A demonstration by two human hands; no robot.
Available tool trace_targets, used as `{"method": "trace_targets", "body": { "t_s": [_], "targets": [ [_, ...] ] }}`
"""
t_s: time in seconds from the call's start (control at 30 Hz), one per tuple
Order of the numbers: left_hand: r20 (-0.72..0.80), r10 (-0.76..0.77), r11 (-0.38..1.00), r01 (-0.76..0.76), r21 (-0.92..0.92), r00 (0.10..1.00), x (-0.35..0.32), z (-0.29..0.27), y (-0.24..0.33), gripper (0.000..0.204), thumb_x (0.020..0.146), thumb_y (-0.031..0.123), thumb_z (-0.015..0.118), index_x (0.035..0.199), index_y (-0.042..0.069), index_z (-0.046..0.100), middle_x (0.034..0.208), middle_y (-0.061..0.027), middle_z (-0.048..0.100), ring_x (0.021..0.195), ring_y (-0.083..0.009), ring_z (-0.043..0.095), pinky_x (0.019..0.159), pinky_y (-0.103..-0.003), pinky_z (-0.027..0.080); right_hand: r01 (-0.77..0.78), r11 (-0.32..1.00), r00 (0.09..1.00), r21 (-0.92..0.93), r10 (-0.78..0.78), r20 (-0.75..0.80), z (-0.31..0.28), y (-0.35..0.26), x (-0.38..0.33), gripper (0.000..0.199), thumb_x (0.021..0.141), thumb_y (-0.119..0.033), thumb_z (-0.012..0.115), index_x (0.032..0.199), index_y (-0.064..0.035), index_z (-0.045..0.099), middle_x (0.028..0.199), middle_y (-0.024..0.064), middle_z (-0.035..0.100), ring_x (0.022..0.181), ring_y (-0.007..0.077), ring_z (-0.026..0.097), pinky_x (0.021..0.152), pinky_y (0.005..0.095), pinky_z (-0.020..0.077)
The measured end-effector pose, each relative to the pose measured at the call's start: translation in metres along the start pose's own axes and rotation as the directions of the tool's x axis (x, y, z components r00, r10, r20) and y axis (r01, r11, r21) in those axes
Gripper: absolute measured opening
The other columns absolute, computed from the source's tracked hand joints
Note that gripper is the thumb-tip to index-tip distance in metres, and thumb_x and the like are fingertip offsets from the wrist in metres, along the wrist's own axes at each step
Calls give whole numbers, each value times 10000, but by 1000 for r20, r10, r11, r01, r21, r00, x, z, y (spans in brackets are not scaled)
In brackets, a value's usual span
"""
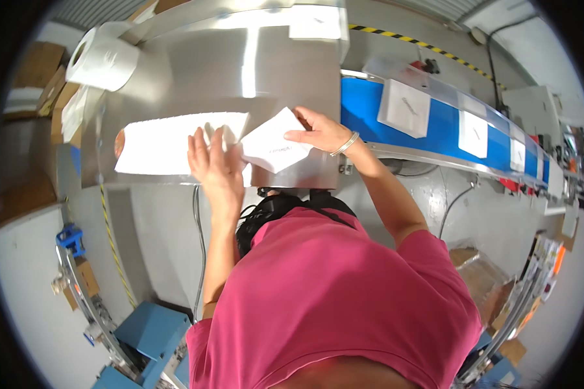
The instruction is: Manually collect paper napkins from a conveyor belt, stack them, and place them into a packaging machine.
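Note:
My right hand (323, 132) pinches a flat white square packet (276, 144) with small dark print, thumb on top and fingers at its far edge. It is held tilted over the steel table (194, 78). My left hand (213, 159) lies with its fingers stretched out on the right part of a long white row of what look like packed paper pieces (159, 144). The left fingertips are close to the held packet's left corner; whether they touch it I cannot tell. Something brown and rounded (119, 142) shows at the row's left end.
Right of the table runs a blue conveyor belt (366, 107) carrying several spaced white packets (405, 107), with a clear guard along its far side. A large white roll (104, 58) stands at the table's far left. Another white piece (315, 24) lies at the far right corner.

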State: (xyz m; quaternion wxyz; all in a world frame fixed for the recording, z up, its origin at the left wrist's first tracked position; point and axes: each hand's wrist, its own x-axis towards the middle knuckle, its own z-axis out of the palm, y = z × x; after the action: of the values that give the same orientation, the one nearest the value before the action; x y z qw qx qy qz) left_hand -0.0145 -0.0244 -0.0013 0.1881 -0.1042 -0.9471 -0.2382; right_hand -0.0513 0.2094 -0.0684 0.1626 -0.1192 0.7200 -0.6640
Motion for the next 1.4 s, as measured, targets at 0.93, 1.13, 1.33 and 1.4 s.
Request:
{"method": "trace_targets", "body": {
  "t_s": [0.93,1.13,1.33,1.4],
  "targets": [
    [105,-74,995,81,-64,992,7,-11,2,457,794,151,689,1226,105,548,1465,-212,279,1394,-399,175,1103,-559,112,156,940,977,-304,-100,191,6,-24,37,386,809,-216,716,1113,-48,546,1107,57,553,1004,165,521,870,299,440],
    [-6,-38,999,38,-14,999,5,-6,-17,343,834,48,611,1176,69,588,1357,-195,424,1306,-399,333,1071,-528,243,-307,853,775,-422,-33,-631,-58,31,-31,361,870,-336,652,993,-8,563,783,80,574,711,157,540,654,348,462],
    [-42,-27,999,25,-33,999,8,-5,-17,288,812,10,614,1095,53,642,1336,-180,452,1272,-398,378,1044,-510,298,-737,346,463,-581,-369,-806,-135,35,-86,520,821,-399,654,1166,-23,554,984,174,638,898,369,592,821,418,455],
    [-64,-9,1000,8,-19,998,6,-2,-19,274,810,15,621,1080,56,655,1351,-164,452,1286,-404,364,1045,-531,295,-769,178,429,-614,-568,-702,-113,16,-71,577,769,-359,711,1202,-29,521,1040,188,617,963,389,565,880,457,425]
  ]
}}
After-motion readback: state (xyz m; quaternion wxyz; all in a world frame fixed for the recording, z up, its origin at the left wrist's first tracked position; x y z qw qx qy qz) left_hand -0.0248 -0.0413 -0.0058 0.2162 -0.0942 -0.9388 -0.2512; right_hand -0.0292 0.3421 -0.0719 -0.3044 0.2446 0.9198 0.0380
